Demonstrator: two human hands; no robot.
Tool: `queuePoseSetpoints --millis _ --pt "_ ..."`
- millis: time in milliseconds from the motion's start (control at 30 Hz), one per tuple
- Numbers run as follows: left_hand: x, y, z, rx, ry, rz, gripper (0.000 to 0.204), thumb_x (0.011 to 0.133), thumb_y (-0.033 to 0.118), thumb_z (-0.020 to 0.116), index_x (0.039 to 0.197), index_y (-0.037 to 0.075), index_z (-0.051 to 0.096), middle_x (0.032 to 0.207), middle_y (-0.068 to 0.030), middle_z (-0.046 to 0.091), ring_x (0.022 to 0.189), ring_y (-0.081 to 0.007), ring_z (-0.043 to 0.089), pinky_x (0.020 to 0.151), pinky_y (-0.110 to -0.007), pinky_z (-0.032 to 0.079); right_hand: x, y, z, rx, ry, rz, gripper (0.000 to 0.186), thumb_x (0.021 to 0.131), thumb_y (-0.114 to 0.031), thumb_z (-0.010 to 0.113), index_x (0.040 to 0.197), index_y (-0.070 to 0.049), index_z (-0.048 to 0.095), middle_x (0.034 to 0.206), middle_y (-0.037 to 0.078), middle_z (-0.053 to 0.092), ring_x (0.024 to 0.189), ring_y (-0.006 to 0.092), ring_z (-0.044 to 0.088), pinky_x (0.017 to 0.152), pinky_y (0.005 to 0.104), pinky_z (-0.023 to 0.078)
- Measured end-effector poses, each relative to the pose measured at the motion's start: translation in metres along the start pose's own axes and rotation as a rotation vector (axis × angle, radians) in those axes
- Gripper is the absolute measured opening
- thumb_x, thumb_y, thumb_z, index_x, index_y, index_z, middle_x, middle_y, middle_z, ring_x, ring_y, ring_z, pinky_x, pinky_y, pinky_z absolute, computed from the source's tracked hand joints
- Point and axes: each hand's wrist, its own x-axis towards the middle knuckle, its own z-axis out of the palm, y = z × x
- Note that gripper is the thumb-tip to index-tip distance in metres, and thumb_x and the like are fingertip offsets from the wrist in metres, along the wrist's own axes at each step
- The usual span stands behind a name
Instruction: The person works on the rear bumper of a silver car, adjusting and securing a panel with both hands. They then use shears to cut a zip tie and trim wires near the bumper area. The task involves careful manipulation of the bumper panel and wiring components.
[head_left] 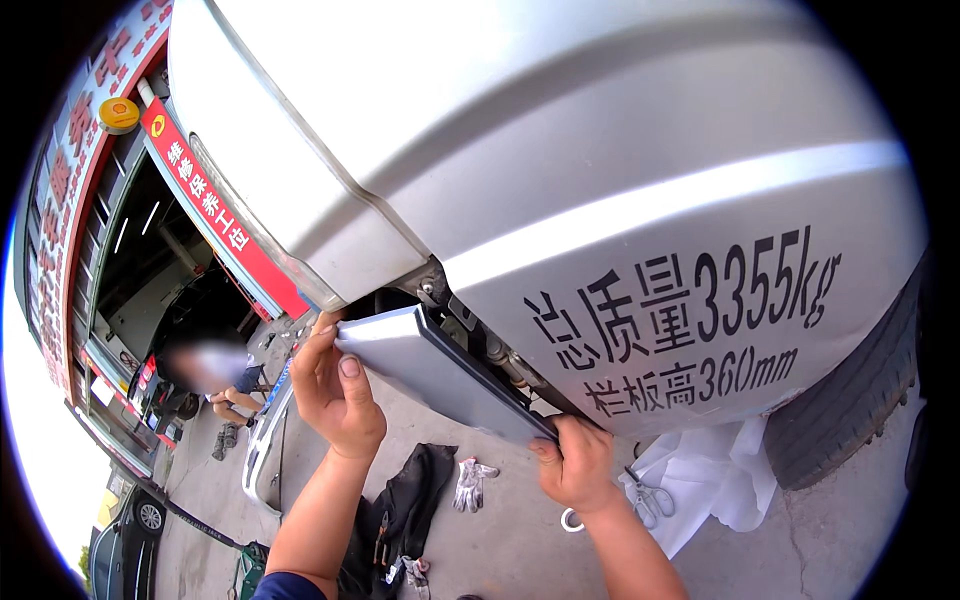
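My left hand [340, 395] grips the upper left end of a silver painted body panel [430, 370], thumb on its face. At the lower right end, my right hand [580, 462] holds it with the thumb in front and the fingers curled over the dark edge. The panel tilts down to the right, against an open gap in the silver vehicle body [640, 190]. Brackets and dark metal parts [495, 348] show in that gap. Whether the panel is fastened anywhere I cannot tell.
A tyre [850, 405] stands at the right. On the ground lie white sheeting [725, 470], scissors [652, 500], a tape roll [572, 520], a work glove [473, 485], black cloth [405, 505] and a bumper [262, 455]. Farther left, a person [232, 385] sits near a garage opening.
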Motion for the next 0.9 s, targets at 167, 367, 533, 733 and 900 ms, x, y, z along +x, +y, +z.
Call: queuePoseSetpoints --millis 167,367,533,733,900 --pt "-0.003 -0.002 -0.012 0.021 -0.002 0.041 0.025 0.107 0.006 0.049 0.130 -0.003 0.053 0.141 -0.0319 0.062 0.136 -0.0364 0.060 0.114 -0.044 0.047 -0.002 -0.002 0.000 -0.001 -0.028 0.010 0.032 0.102 -0.033 0.070 0.095 -0.002 0.066 0.075 0.012 0.067 0.067 0.0359 0.067 0.070 0.0433 0.052" --pt "-0.013 -0.018 -0.025 -0.060 -0.015 -0.042 0.028 0.110 0.013 0.041 0.134 0.000 0.049 0.150 -0.0269 0.055 0.141 -0.0384 0.056 0.112 -0.050 0.050 -0.003 -0.002 -0.004 0.012 -0.002 0.032 0.036 0.104 -0.035 0.068 0.095 0.000 0.065 0.077 0.014 0.067 0.066 0.0377 0.066 0.067 0.0432 0.052" --pt "-0.048 -0.056 0.003 -0.415 0.167 -0.814 0.047 0.113 0.041 0.036 0.139 0.005 0.052 0.146 -0.0119 0.059 0.135 -0.0248 0.058 0.113 -0.042 0.047 0.001 -0.009 0.006 -0.021 0.081 0.056 0.038 0.106 -0.034 0.064 0.096 0.003 0.065 0.078 0.016 0.067 0.064 0.0390 0.065 0.063 0.0450 0.051" --pt "-0.033 -0.012 0.063 -0.704 0.352 -0.967 0.051 0.110 0.049 0.040 0.131 0.008 0.061 0.124 -0.0052 0.068 0.117 -0.0215 0.065 0.101 -0.038 0.053 -0.004 -0.011 0.004 -0.032 0.107 0.175 0.039 0.106 -0.033 0.063 0.104 0.007 0.067 0.082 0.019 0.070 0.068 0.0407 0.068 0.064 0.0460 0.052" --pt "-0.029 -0.004 0.068 -0.730 0.409 -0.940 0.051 0.109 0.049 0.040 0.130 0.008 0.061 0.124 -0.0059 0.069 0.118 -0.0216 0.065 0.101 -0.037 0.052 -0.004 -0.019 0.012 -0.117 0.169 0.180 0.038 0.106 -0.030 0.062 0.111 0.007 0.067 0.094 0.022 0.073 0.081 0.0436 0.070 0.074 0.0488 0.053"
